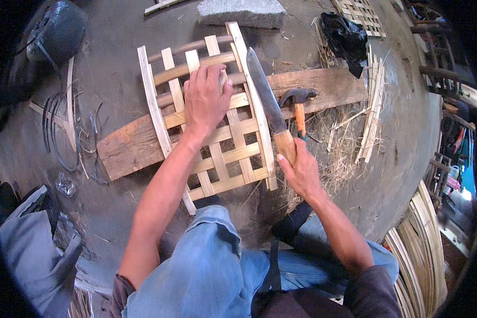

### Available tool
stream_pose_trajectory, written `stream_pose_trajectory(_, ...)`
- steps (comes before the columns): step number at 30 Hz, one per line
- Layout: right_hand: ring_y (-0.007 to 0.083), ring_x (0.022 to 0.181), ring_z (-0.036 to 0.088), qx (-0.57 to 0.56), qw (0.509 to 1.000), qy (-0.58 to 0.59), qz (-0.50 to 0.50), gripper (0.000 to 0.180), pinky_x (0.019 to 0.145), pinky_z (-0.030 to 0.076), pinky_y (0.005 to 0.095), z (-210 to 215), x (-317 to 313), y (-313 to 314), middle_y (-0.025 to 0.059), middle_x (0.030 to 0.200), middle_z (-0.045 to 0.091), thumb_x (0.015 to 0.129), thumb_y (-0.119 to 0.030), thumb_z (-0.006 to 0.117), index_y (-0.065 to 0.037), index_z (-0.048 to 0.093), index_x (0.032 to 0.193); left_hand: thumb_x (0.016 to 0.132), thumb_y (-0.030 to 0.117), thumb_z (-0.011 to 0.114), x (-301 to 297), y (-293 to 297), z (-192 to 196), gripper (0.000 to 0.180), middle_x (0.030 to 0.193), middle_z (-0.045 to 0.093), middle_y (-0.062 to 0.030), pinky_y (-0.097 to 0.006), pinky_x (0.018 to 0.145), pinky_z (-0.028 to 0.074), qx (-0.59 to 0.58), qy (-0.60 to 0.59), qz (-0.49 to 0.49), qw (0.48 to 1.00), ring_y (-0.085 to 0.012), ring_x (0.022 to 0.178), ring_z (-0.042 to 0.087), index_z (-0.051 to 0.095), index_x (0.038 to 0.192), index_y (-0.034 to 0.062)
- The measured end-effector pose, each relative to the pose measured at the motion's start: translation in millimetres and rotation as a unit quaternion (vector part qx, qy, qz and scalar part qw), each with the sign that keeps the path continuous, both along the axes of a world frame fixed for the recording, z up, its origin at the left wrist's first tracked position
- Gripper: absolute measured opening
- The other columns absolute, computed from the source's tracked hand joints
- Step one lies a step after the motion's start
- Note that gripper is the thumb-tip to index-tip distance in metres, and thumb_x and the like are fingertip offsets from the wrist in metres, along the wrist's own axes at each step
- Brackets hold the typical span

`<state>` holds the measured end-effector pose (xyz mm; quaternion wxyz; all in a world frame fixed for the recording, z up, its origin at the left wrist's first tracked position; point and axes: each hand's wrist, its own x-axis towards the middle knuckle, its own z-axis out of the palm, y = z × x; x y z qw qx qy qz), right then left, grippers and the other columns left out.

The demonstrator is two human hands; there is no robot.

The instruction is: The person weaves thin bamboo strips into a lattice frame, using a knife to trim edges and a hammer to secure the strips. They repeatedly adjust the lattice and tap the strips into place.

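Note:
Woven from flat pale strips, a bamboo lattice panel (pixel 225 157) lies tilted before me, with a longer slat along each side. My left hand (pixel 206 100) rests on its upper middle, fingers bent over the strips and thumb against a vertical one. What lies under the palm is hidden. In my right hand (pixel 301 172) is a large knife (pixel 265 93), gripped by its wooden handle, its blade pointing away along the panel's right side. Just right of the blade, a claw hammer (pixel 299 103) with an orange handle lies on a wooden plank (pixel 331 90) that runs beneath the panel.
Shavings (pixel 328 164) and a bundle of thin strips (pixel 373 108) litter the floor at right. Beyond are a black plastic bag (pixel 345 40), a stone block (pixel 241 11) and another lattice (pixel 360 16). Coiled strapping (pixel 53 124) lies left; long strips (pixel 421 249) lean lower right.

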<state>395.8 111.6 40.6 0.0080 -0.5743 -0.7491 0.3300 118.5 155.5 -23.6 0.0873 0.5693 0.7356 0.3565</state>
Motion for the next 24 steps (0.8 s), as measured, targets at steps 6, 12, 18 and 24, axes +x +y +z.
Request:
stream_pose_trajectory(6, 0.0496, 0.089, 0.066, -0.073, 0.997, 0.021, 0.009, 0.053, 0.076, 0.052, 0.0549, 11.4, -5.0, 5.4, 0.0294, 0.094, 0.067, 0.089, -0.031, 0.071, -0.001, 0.044, 0.125, 0.086, 0.019, 0.07, 1.8, -1.8, -1.6, 0.031, 0.099, 0.063, -0.0087, -0.044, 0.084, 0.046, -0.009, 0.014, -0.002, 1.0, -0.0291, 0.097, 0.061, 0.063, 0.116, 0.0113)
stream_pose_trajectory(12, 0.05, 0.082, 0.067, -0.127, 0.991, -0.026, 0.031, 0.048, 0.073, 0.053, 0.0561, 27.1, -31.7, 0.2, 0.0311, 0.083, 0.066, 0.089, -0.03, 0.069, 0.003, 0.041, 0.11, 0.086, 0.021, 0.07, 4.4, -1.1, 2.7, 0.032, 0.104, 0.063, -0.0086, -0.044, 0.086, 0.045, -0.032, 0.035, 0.003, 0.999, -0.0292, 0.101, 0.059, 0.063, 0.116, 0.012)
stream_pose_trajectory(18, 0.0486, 0.073, 0.068, -0.096, 0.989, -0.107, 0.04, 0.047, 0.067, 0.056, 0.0553, 34.0, -52.2, -11.4, 0.0302, 0.079, 0.066, 0.089, -0.029, 0.068, 0.003, 0.039, 0.107, 0.088, 0.023, 0.066, 4.2, -1.5, 1.3, 0.032, 0.107, 0.059, -0.009, -0.043, 0.088, 0.043, -0.045, 0.039, -0.007, 0.998, -0.0257, 0.102, 0.057, 0.062, 0.117, 0.0093)
stream_pose_trajectory(24, 0.0471, 0.073, 0.069, -0.081, 0.981, -0.167, 0.05, 0.048, 0.065, 0.057, 0.0538, 41.7, -69.0, -17.2, 0.0286, 0.077, 0.067, 0.089, -0.029, 0.068, 0.004, 0.039, 0.108, 0.086, 0.016, 0.065, 6.0, -3.0, 0.4, 0.031, 0.106, 0.062, -0.0085, -0.044, 0.089, 0.044, -0.028, 0.037, 0.01, 0.999, -0.0293, 0.103, 0.059, 0.063, 0.116, 0.0115)
